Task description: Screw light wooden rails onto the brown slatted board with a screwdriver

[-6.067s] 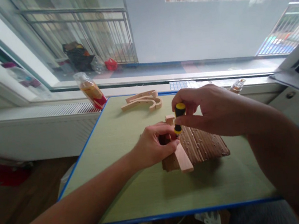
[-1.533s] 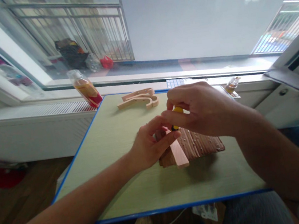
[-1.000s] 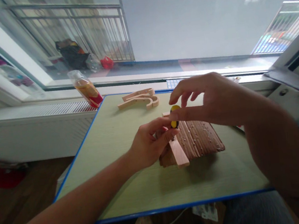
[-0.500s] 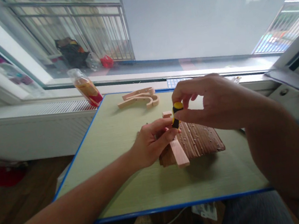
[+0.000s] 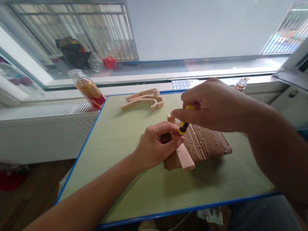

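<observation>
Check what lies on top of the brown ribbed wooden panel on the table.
A pale wooden strip lies across the brown ribbed panel. The left hand presses there; the right hand holds a yellow-black screwdriver. Its tip and any screw are hidden.

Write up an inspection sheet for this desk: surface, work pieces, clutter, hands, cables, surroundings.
Surface: green table with blue edging.
Work pieces: brown ridged panel lying flat, pale wooden strip across it; small yellow and black screwdriver over the strip's far end.
Clutter: curved wooden pieces at the far edge.
Hands: right hand grips the screwdriver; left hand rests on the panel by the tip.
Cables: white cable below the near edge.
Surroundings: bottle on the sill, window beyond.
</observation>
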The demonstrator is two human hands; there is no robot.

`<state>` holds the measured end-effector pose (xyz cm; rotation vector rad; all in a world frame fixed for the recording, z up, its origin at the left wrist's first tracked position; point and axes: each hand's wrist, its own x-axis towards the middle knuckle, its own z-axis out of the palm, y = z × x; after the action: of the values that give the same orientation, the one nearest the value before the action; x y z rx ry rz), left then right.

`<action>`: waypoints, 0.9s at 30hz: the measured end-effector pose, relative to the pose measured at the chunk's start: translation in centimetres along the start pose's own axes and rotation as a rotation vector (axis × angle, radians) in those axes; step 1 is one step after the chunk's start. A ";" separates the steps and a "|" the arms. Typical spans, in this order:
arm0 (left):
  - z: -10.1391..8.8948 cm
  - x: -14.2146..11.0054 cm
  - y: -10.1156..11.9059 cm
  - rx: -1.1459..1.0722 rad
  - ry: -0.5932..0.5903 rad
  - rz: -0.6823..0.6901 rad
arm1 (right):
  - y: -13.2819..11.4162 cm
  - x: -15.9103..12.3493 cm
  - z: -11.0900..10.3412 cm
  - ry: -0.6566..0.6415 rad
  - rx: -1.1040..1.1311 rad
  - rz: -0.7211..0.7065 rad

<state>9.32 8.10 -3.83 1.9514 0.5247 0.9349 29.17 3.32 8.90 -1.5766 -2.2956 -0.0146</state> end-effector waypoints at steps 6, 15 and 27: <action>-0.2 0.0 -0.6 0.055 -0.039 0.016 | -0.2 -0.1 0.1 0.027 -0.016 0.021; 0.9 0.4 0.7 0.135 0.047 -0.074 | -2.1 -0.2 0.8 0.162 -0.052 0.070; 1.6 0.4 1.1 0.089 0.071 -0.141 | -1.3 -0.5 -0.1 0.009 0.025 0.034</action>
<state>10.79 6.99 -3.25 1.9372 0.7465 0.9067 28.15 2.34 9.08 -1.5996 -2.2536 0.0156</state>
